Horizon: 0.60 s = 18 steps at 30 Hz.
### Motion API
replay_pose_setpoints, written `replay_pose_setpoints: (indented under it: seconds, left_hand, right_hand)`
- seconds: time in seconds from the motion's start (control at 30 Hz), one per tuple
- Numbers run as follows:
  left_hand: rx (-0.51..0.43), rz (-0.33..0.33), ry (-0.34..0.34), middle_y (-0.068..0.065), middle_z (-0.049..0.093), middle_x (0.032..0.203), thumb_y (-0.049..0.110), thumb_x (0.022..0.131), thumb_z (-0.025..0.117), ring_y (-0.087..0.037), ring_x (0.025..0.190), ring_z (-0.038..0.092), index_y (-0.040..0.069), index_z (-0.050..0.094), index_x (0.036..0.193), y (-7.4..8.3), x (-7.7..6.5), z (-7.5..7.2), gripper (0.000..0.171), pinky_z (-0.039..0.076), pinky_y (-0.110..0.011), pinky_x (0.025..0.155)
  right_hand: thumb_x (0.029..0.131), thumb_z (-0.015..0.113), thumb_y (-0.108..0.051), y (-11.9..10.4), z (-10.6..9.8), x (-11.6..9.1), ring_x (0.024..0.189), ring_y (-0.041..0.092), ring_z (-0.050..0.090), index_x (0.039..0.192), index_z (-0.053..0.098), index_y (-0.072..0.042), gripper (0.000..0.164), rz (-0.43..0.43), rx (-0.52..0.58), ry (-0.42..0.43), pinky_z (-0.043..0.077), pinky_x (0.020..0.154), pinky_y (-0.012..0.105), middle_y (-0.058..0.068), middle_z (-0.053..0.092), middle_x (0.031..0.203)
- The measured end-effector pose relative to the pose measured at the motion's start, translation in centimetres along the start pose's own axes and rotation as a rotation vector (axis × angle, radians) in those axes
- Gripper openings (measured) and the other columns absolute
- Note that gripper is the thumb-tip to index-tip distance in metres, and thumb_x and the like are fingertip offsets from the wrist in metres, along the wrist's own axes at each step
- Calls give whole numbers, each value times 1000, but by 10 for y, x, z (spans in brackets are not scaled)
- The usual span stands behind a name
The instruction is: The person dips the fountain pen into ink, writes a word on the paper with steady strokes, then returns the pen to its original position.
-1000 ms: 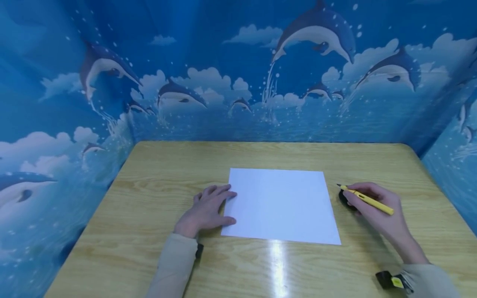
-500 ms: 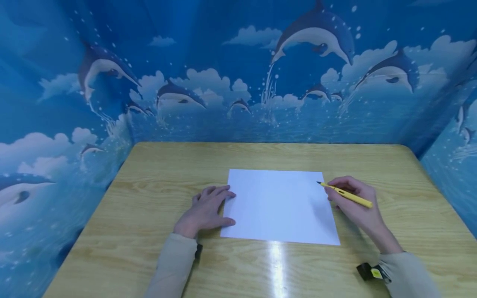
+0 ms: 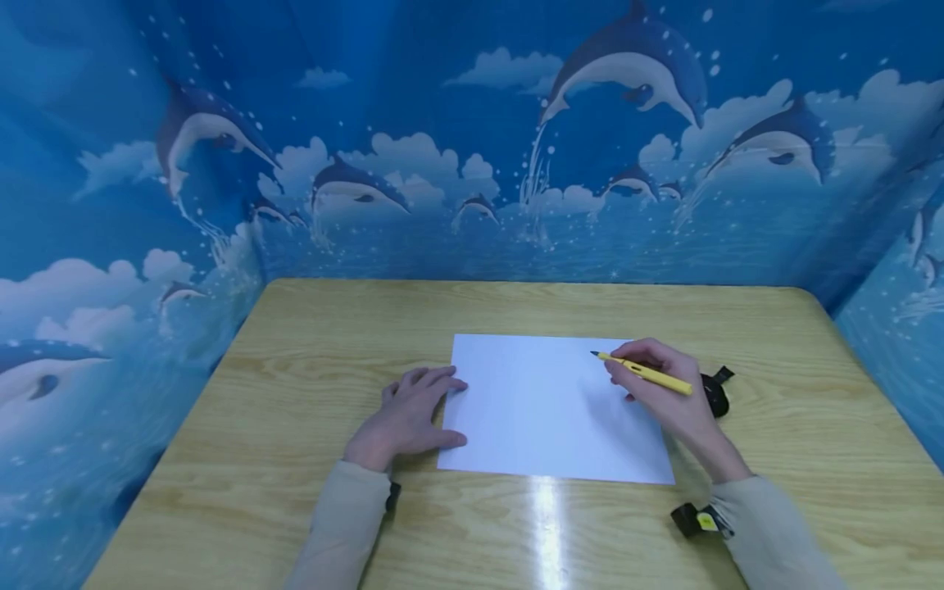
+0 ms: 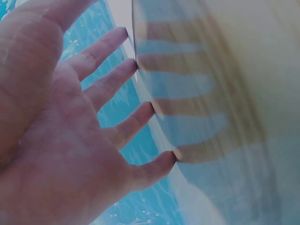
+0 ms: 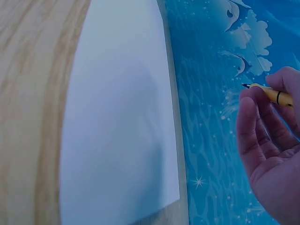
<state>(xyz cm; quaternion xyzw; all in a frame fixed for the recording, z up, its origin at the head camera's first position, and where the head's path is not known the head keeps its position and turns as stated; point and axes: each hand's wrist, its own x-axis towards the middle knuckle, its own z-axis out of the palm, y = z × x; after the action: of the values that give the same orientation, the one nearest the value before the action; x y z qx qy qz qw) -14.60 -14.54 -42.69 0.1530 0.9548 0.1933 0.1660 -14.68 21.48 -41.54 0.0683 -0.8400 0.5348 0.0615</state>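
A blank white sheet of paper (image 3: 546,410) lies on the wooden table. My left hand (image 3: 409,414) is spread over its left edge, thumb and fingertips resting there; in the left wrist view the fingers (image 4: 126,124) are straight and the tips meet the surface. Between thumb and fingers my right hand (image 3: 664,389) pinches a yellow pen (image 3: 656,376) with a dark pointed tip. The pen slants with its tip toward the upper right part of the sheet, and the hand casts a shadow there. The right wrist view shows the pen tip (image 5: 245,86) raised above the paper.
A small black rounded object (image 3: 715,395) with a tab lies on the table just right of my right hand, partly hidden by it. The wooden table (image 3: 310,328) is bordered by blue dolphin-printed curtains (image 3: 413,98) at the back and sides.
My right hand has moved left with the pen, from beside the sheet to over its right part. The black object now shows right of that hand. The left hand stays put.
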Motion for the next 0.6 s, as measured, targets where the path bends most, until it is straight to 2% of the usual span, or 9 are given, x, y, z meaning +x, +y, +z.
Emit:
replay_pose_setpoints:
  seconds: [0.2, 0.43, 0.6]
  left_hand:
    - [3, -3, -11, 2, 33, 168, 46, 84, 83, -39, 155, 24, 28, 52, 148, 1, 0, -2, 73, 21, -71, 120]
    - [-4, -10, -18, 1, 32, 168, 45, 83, 84, -39, 155, 23, 26, 53, 147, 2, 0, -2, 73, 21, -71, 120]
    - [-5, -11, -8, 0, 33, 168, 45, 82, 84, -40, 154, 24, 26, 54, 146, 3, 0, -3, 73, 21, -71, 120]
  right_hand:
    - [96, 74, -26, -1, 12, 7, 80, 19, 75, 112, 69, -5, 27, 14, 31, -28, 62, 60, 34, -11, 75, 89]
    - [96, 73, -24, -1, 25, 12, 82, 20, 75, 117, 69, -4, 29, 31, 64, -90, 62, 60, 32, 19, 76, 102]
    - [96, 74, -28, -3, 34, 19, 83, 24, 75, 115, 70, -7, 29, 47, 59, -117, 62, 62, 33, 22, 76, 104]
